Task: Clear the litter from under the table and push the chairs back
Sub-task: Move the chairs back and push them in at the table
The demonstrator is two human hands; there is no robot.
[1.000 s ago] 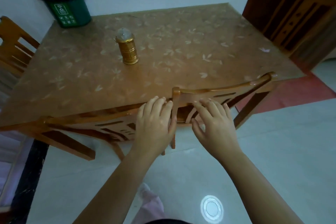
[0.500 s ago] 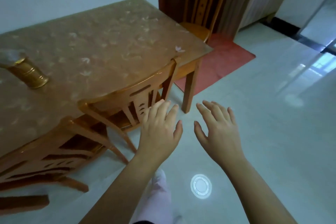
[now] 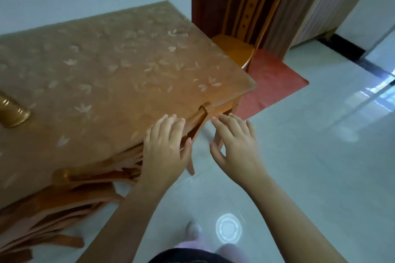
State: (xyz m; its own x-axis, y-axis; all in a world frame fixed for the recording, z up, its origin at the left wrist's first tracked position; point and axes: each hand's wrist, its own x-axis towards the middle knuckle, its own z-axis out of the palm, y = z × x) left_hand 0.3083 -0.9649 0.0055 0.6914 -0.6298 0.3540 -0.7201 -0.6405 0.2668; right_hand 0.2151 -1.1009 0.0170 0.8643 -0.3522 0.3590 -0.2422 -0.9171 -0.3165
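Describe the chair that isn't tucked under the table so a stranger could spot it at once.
Start at the table with the leaf-patterned cover and look past its far right corner to the dark door. The lone chair stands against that door by the red mat. Unlike the chairs pushed in along the table's near edge, its whole tall slatted back shows.

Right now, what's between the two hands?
In the head view, the chair's back post and bare floor separate the left hand and right hand.
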